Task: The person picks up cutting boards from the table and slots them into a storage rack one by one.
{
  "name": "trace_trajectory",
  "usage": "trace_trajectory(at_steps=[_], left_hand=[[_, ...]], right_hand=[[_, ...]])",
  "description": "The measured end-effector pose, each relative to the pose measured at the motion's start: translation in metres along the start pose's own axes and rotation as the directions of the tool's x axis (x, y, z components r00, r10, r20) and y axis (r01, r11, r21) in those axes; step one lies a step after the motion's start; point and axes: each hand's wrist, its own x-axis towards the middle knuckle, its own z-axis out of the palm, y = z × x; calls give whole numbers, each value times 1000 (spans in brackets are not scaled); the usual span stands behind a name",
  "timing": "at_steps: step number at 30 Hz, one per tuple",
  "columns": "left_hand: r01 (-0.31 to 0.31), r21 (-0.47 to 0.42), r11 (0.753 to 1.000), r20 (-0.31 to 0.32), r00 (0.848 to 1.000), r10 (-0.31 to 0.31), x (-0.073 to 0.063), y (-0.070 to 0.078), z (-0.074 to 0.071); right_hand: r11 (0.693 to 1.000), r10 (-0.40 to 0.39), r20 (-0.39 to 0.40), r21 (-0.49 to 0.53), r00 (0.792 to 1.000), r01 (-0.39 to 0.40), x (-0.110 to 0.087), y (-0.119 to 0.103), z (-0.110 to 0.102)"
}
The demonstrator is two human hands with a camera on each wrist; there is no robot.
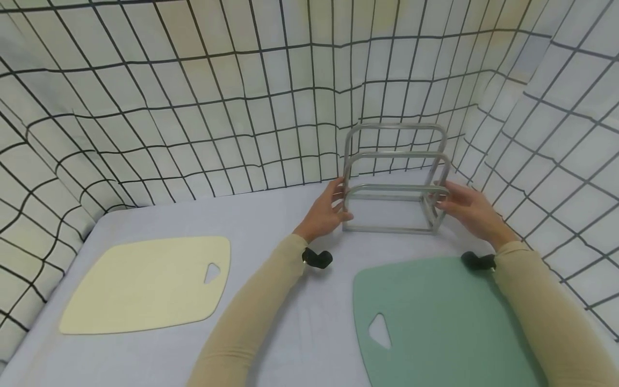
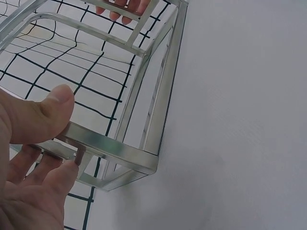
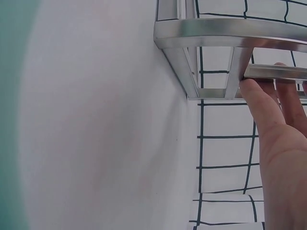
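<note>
Evidently, the silver metal rack with three rounded hoops is held from both ends. It is seen upright on the white cloth-covered worktop, near the back edge and toward the back right corner. The hoops are ranged one behind another, front to back; their long bars are laid from left to right, roughly along the back edge.

The left end is gripped by the left hand: in the left wrist view the thumb is set on one side of a hoop bar and the fingers are curled under the other. The right end is grasped by the right hand, with fingers passed behind a bar. The right thumb is not shown in the right wrist view, so how firmly that end is held cannot be told.

Neither hand is placed nearer; contact is made by both, and the rack's long axis is spanned directly between them. The open spaces between the hoops are left unfilled.

Two boards are noted, both lying flat and untouched by the fingers. The pale yellow rounded board with a cut-out handle is located by the left edge, its hole toward the rack side. The green rounded board with a similar hole is located in front of the rack, with the right forearm extended over its right side.
</note>
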Motion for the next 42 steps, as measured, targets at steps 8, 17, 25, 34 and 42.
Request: trace_trajectory(at_steps=[8,17,25,34,42], left_hand=[[-12,7,1000,-5,1000,12,-3,-5,-7],[-8,9,1000,-18,1000,8,-8,-8,-15],[1,37,999,-24,1000,0,-11,-12,-25],[-3,39,999,-31,1000,4,-16,-17,-33],[-4,45,999,-38,999,5,-21,-19,-40]], right_hand=[[1000,-4,-6,-25,1000,4,4,-3,5],[998,-32,-4,-46,999,32,10,-9,12],[1000,-3,32,8,999,3,16,-14,18],[999,-14,45,42,999,12,22,-20,27],[997,14,77,76,997,-20,28,-24,31]])
